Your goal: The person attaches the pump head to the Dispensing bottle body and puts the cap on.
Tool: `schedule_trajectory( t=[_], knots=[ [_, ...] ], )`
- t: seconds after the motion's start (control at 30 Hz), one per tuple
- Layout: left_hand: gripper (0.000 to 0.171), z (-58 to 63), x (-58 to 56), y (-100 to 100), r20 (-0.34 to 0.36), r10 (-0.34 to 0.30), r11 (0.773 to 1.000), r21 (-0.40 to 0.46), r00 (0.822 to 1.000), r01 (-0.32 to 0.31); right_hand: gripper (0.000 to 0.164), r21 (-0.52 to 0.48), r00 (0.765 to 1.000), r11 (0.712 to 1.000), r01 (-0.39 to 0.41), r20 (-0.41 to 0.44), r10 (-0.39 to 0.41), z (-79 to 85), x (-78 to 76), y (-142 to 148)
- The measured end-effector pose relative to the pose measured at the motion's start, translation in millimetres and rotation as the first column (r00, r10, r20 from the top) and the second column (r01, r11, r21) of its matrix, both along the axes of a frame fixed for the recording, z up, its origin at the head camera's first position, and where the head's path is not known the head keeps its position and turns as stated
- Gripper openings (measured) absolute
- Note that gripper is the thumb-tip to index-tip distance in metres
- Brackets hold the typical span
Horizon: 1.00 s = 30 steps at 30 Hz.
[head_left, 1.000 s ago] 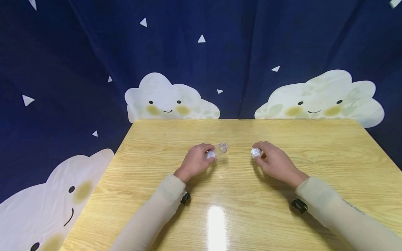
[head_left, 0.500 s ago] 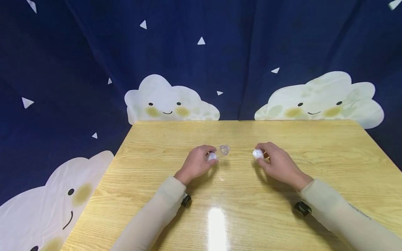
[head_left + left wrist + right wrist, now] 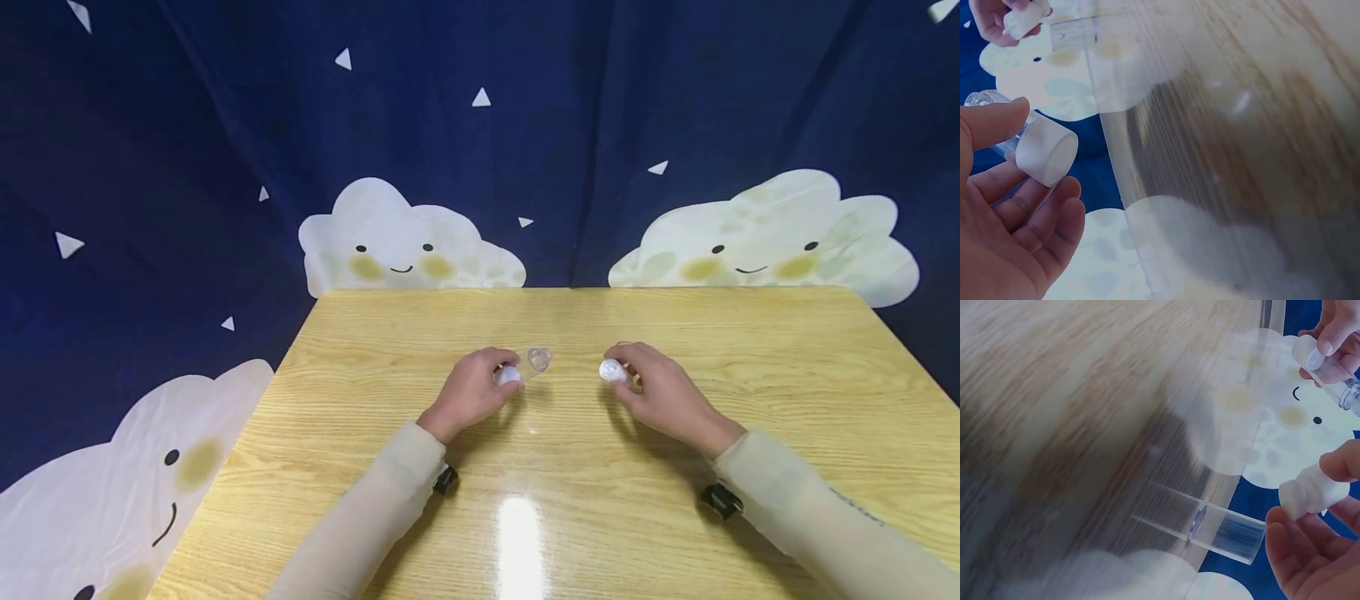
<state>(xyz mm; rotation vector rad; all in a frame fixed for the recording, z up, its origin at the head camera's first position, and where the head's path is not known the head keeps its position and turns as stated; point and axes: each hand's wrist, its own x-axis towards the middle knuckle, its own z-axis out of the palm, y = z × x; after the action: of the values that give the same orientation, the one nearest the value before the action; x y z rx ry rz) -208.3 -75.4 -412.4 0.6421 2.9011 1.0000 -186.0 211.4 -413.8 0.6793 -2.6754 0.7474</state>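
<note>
My left hand [image 3: 472, 387] grips a small clear bottle [image 3: 538, 360] by its white base [image 3: 1047, 150]. The bottle is tilted on its side above the table, and its threaded neck [image 3: 1350, 397] points right. Thumb and fingers of my right hand [image 3: 667, 396] pinch a white pump head [image 3: 1313, 494]. In the head view its round end [image 3: 611, 370] faces up toward the camera. Bottle and pump head are apart, with a gap between the two hands. Below the right hand a clear cylindrical cap [image 3: 1229, 534] stands on the table, mostly hidden in the head view.
The wooden table [image 3: 570, 467] has a glossy surface with a bright reflection near the front. Behind it hangs a dark blue curtain [image 3: 450, 142] printed with clouds and triangles. Both wrists carry small black cameras [image 3: 723, 500].
Both hands keep their holds and barely move. The left hand and bottle have drifted slightly right. The right hand went a little right, and the pump head has since shifted slightly back left.
</note>
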Motion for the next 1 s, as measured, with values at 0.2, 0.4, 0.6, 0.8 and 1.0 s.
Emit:
schedule_trajectory(
  t=[0.2, 0.4, 0.6, 0.8, 1.0],
  knots=[
    [0.037, 2.3, -1.3, 0.8, -0.02, -0.011, 1.0, -0.001, 1.0, 0.011, 0.027, 0.017, 1.0, 1.0, 0.006, 0.015, -0.007, 2.3, -1.7, -0.3],
    [0.037, 3.2, -1.6, 2.7, -0.032, -0.023, 1.0, -0.01, 0.999, 0.023, 0.03, 0.01, 1.0, 1.0, 0.006, -0.022, -0.005, 4.0, -2.2, 1.4],
    [0.038, 6.9, 0.5, 0.2, -0.024, -0.017, 1.0, -0.001, 1.0, 0.017, 0.029, -0.009, 1.0, 1.0, -0.013, -0.021, 0.013, 4.8, -2.8, -2.4],
    [0.037, 10.3, 3.1, 1.4, -0.055, -0.027, 1.0, 0.004, 0.998, 0.027, 0.026, -0.002, 0.998, 1.0, -0.026, -0.052, 0.026, 8.6, -0.3, -3.5],
    [0.037, 7.4, 8.7, 0.9, -0.029, -0.029, 1.0, -0.002, 0.999, 0.029, 0.028, 0.017, 0.999, 1.0, -0.013, -0.046, 0.014, 11.6, 5.9, -2.4]
  ],
)
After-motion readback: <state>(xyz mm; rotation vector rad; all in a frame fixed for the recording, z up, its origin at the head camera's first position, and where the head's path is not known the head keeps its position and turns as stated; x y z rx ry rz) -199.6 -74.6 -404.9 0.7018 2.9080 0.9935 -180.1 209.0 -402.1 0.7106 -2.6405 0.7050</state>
